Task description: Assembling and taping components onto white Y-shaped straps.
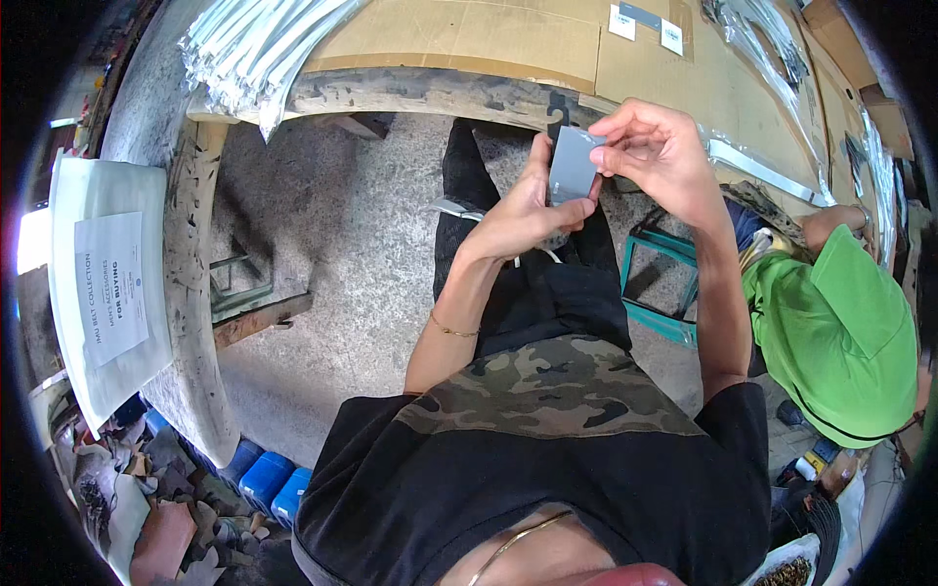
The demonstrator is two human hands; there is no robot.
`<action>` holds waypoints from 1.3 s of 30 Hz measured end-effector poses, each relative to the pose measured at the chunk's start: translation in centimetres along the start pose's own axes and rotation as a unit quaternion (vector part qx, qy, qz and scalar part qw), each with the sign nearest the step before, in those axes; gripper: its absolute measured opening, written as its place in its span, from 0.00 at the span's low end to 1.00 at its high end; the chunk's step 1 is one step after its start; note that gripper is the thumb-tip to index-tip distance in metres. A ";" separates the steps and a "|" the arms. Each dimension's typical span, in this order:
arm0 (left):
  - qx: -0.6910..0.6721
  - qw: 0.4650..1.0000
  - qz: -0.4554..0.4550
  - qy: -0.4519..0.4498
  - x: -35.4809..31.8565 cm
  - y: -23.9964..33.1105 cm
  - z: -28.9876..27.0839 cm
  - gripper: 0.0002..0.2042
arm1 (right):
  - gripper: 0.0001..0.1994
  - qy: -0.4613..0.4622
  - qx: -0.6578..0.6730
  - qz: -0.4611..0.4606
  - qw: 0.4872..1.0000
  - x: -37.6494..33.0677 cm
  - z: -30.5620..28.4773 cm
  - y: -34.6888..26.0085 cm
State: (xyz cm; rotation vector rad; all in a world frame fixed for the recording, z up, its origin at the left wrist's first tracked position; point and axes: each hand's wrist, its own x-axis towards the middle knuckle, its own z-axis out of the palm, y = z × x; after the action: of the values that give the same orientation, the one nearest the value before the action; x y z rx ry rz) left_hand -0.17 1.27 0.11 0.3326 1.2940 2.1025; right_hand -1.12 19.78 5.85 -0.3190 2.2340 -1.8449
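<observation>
A small grey card (575,164) with a black hanger hook (557,109) at its top is held up over my lap, at the table's near edge. My left hand (528,210) grips it from below and the left, thumb across its lower part. On its upper right edge, my right hand (657,156) pinches with thumb and fingertips. Whether anything else lies behind the card is hidden by my hands. A thin pale piece (455,209) sticks out left of my left wrist; its kind is unclear.
Cardboard (449,39) covers the table, with small white tags (621,21) on it. A bundle of silvery wrapped strips (259,49) hangs over the edge. At right sits a person in green (831,332), near a teal metal frame (660,327). Blue containers (266,479) stand lower left.
</observation>
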 end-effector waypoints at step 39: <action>0.062 0.900 -0.035 0.431 -10.0 -11.3 -15.3 0.25 | 0.10 -0.571 -0.302 0.031 0.763 8.8 0.9 -13.3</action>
State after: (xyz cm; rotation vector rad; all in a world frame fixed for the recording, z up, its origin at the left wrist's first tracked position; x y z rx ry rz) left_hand 3.95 -12.35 -15.94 -0.6756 1.8794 2.1718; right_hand -8.95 13.80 18.43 -1.0916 1.7097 -0.4437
